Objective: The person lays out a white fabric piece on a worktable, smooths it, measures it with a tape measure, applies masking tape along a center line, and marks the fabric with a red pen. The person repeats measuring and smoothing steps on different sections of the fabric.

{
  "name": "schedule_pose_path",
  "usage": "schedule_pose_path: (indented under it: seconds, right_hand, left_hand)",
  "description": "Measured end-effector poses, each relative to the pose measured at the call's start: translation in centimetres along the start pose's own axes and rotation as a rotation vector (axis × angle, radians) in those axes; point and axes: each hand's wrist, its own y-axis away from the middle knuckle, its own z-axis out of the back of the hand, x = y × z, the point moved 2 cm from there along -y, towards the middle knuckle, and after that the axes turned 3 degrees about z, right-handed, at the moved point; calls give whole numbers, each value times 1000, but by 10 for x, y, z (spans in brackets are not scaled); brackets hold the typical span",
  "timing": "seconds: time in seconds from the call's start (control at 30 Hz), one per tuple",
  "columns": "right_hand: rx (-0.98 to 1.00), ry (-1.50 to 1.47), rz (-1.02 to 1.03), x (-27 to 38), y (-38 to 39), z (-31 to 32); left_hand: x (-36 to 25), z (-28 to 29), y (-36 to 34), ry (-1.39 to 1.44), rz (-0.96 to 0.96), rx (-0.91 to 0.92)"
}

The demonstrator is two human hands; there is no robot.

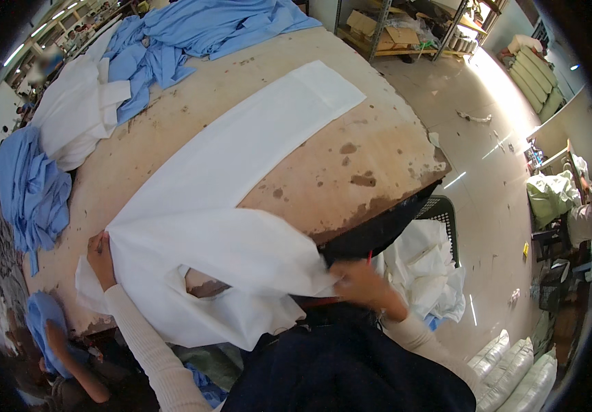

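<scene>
A white cloth (234,254) with a hole in it lies partly on the worn wooden table (392,151), with a long flat strip reaching toward the far right. My left hand (101,255) pinches it at the left, where folds fan out from the fingers. My right hand (368,288), smeared by motion, grips the cloth's lifted right edge just beyond the table's front edge. The loose lower part hangs toward my dark-clothed front.
Blue fabric heaps (31,192) and white fabric (76,110) line the table's left and back. A co-worker's hand (55,336) is on blue cloth at lower left. A basket (443,213) of white cloth, white sacks (508,364) and a metal shelf (381,31) stand rightward.
</scene>
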Motion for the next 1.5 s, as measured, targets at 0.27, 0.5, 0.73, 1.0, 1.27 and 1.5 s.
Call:
schedule_pose_path:
  seconds: [0.27,0.5,0.73,1.0,1.27,1.5]
  right_hand:
    - [-1193,5,-130,-34,-24,234]
    - [-448,59,-197,-29,-8,154]
    - [-906,-999,41,24,-46,185]
    - [-592,-919,-43,-88,-146,211]
    - [-106,-351,-98,-55,-211,224]
    - [-4,-687,-143,-59,-260,214]
  left_hand:
    - [-3,-3,-3,13,10,11]
    - [-2,2,3,-20,97,2]
    - [-3,7,4,-36,57,32]
    - [2,3,1,7,104,16]
    - [-14,2,3,-72,82,20]
    - [-7,-2,1,-2,100,11]
